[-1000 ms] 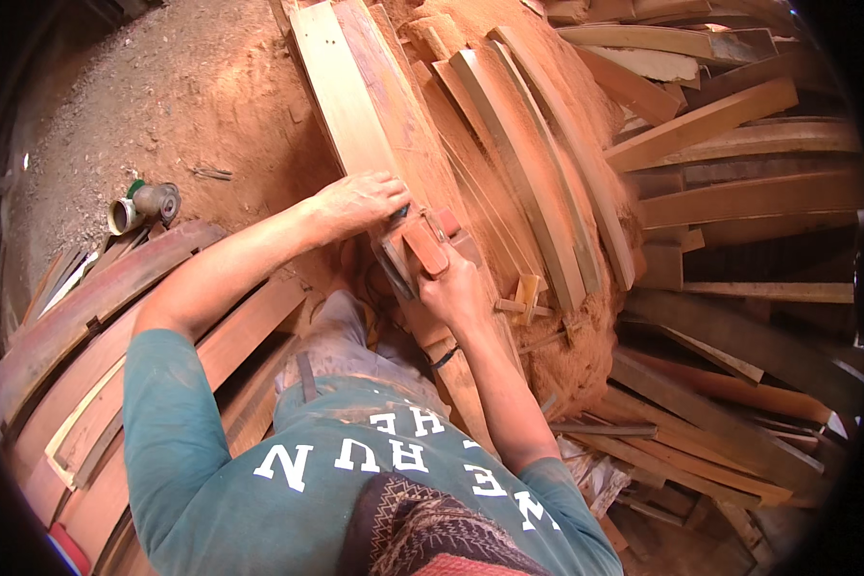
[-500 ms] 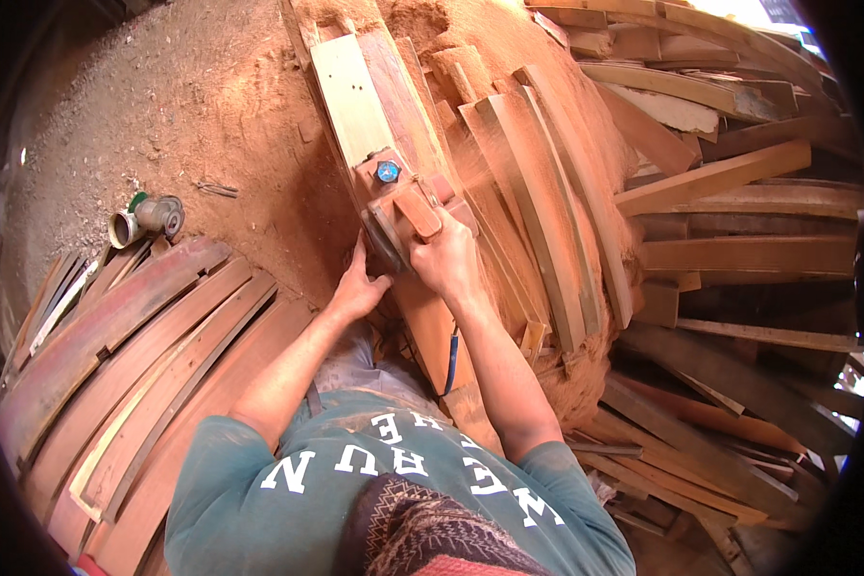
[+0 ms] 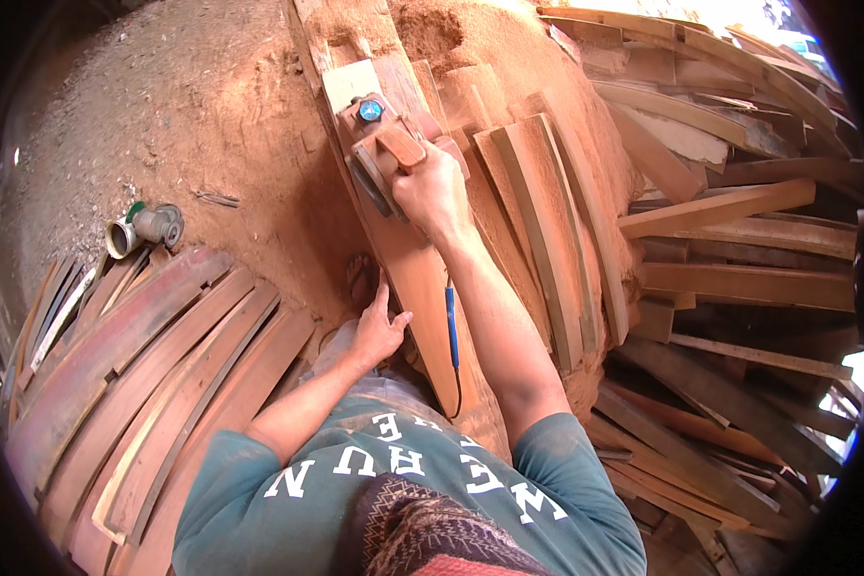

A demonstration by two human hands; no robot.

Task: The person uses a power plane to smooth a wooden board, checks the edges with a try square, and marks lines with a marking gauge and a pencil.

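An electric hand planer [image 3: 400,147], dusty, with a blue knob on its front, rests flat on a long wooden board [image 3: 415,288]. Its rear handle is wrapped by my right hand [image 3: 432,195]. Bare reddish-brown wood shows behind the planer, and a paler stretch lies ahead of it. My left hand [image 3: 379,331] is beside the board's left edge, index finger and thumb stretched out and touching or nearly touching the wood. The planer's cord, with a blue sleeve [image 3: 451,326], hangs down below my right wrist over the board.
Several curved planks [image 3: 168,384] are stacked at the left, with a green-and-grey machine part [image 3: 144,228] beyond them. Sawdust-covered boards [image 3: 542,211] lie right of the work. A large timber pile [image 3: 739,278] fills the far right. Sawdust [image 3: 250,125] covers the ground.
The planer and my right hand have moved forward along the board, away from me. My left hand has come back toward my body, leaving the planer's side for the board's edge.
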